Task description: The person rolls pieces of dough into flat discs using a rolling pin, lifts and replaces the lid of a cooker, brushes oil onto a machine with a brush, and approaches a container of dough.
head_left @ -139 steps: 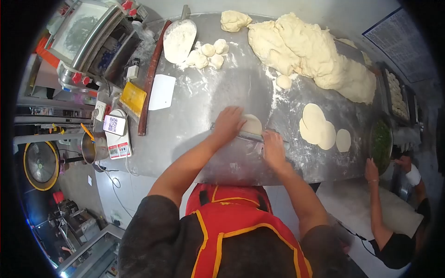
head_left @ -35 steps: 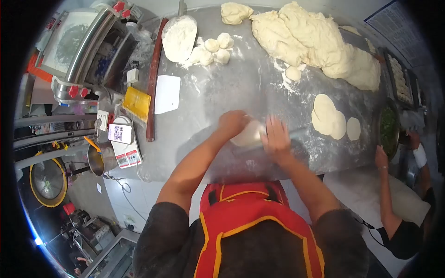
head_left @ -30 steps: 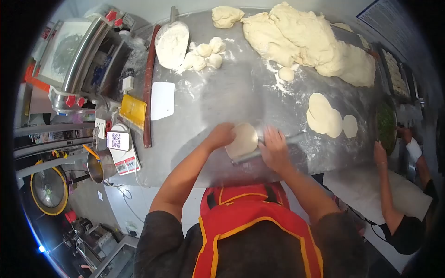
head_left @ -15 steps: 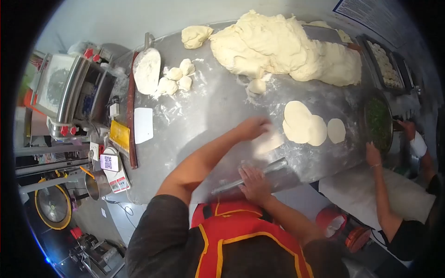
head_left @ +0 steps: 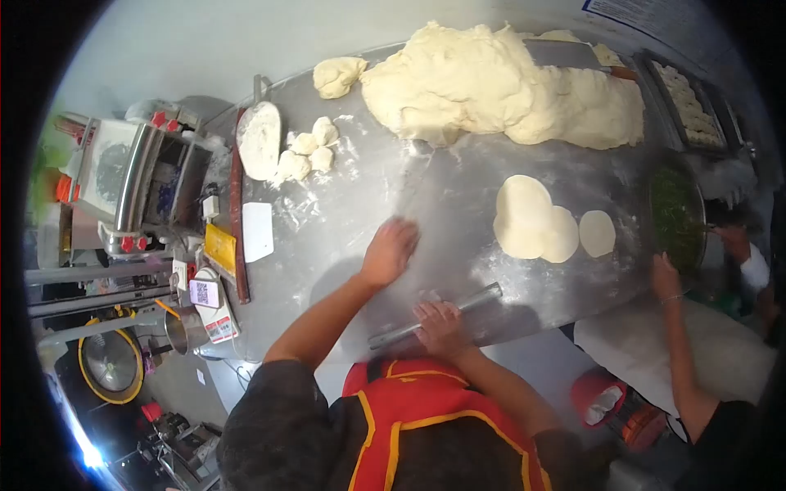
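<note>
Fingers of our right hand point(head_left: 443, 328) lie side by side over the rolling pin point(head_left: 477, 301), near its middle; we cannot tell how firmly they close on it. That pin rests slantwise by the near edge of the metal table point(head_left: 352, 192), its left end closer to us than its right. Our left hand point(head_left: 391, 251) is farther in and to the left, apart from the pin, its fingers drawn together and blurred, and we cannot tell whether they hold anything. To the right of both hands, overlapping dough rounds point(head_left: 524, 214) lie flat on the floured metal, with a single round point(head_left: 597, 234) just beside them. Beyond, along the far side, we have the big dough mass point(head_left: 491, 90) and, near its left end, a smaller lump point(head_left: 338, 77). Dough balls point(head_left: 303, 144) sit clustered beside a scoop of flour point(head_left: 260, 141), while a long reddish stick point(head_left: 237, 192) runs down the left side, a white sheet point(head_left: 258, 231) next to it. Past the rounds on our right stands a bowl of greens point(head_left: 675, 204), where a co-worker's hand point(head_left: 666, 277) is at the near rim and the other hand point(head_left: 733, 242) is beside it. Behind that bowl, pale pieces point(head_left: 686, 100) fill a dark tray.
</note>
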Tool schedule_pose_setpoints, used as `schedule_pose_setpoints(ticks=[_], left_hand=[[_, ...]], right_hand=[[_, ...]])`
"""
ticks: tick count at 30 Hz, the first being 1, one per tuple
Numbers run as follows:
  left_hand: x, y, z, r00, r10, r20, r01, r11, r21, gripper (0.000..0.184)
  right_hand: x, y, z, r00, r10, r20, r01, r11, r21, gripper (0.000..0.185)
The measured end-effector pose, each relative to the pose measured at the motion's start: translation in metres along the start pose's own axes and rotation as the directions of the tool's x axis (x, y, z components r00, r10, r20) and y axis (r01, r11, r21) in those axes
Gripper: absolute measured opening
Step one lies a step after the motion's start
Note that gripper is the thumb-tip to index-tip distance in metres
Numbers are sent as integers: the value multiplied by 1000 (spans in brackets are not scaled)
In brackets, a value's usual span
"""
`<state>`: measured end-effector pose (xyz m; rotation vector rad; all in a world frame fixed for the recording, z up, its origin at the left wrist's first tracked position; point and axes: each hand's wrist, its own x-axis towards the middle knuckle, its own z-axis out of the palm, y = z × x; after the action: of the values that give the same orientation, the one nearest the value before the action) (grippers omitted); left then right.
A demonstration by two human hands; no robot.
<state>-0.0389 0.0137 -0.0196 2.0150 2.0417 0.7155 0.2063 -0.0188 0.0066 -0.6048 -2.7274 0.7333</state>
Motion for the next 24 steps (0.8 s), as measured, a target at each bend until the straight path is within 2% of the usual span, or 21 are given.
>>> schedule_pose_setpoints(ticks=[1, 4, 6, 9, 10, 16, 19, 21, 24], left_hand=[[-34, -24, 14, 998, 30, 48, -27, 998, -52, 25], [-48, 13, -15, 935, -329, 131, 334, 943, -15, 28], [-10, 41, -41, 855, -508, 105, 516, 853, -74, 35], [-10, 25, -15, 936, -344, -81, 353, 898, 261, 51], [-14, 18, -19, 903, -410, 131, 357, 883, 305, 60], [2, 3, -26, 910, -400, 108, 329, 856, 400, 59], [11, 6, -30, 933, -358, -27, 349, 886, 304, 59], [13, 8, -29, 942, -330, -67, 334, 891, 307, 57], [-2, -25, 3, 955, -286, -75, 296, 921, 253, 58]], right_hand=[[-2, 2, 5, 1000, -14, -25, 13, 999, -32, 48], [-3, 4, 10, 998, -39, -42, 35, 995, -90, 48], [1, 3, 5, 1000, -26, -9, 25, 995, -98, 46], [5, 0, -1, 1000, -21, -2, 21, 994, -109, 47], [7, 0, -2, 1000, -23, 4, 23, 993, -113, 48], [8, 4, -2, 999, -43, 32, 46, 992, -120, 50], [6, -2, -3, 998, -20, 55, 27, 992, -126, 52], [8, -3, -5, 999, -16, 49, 22, 991, -136, 53], [12, -4, -18, 998, -28, 59, 27, 1000, 11, 57]])
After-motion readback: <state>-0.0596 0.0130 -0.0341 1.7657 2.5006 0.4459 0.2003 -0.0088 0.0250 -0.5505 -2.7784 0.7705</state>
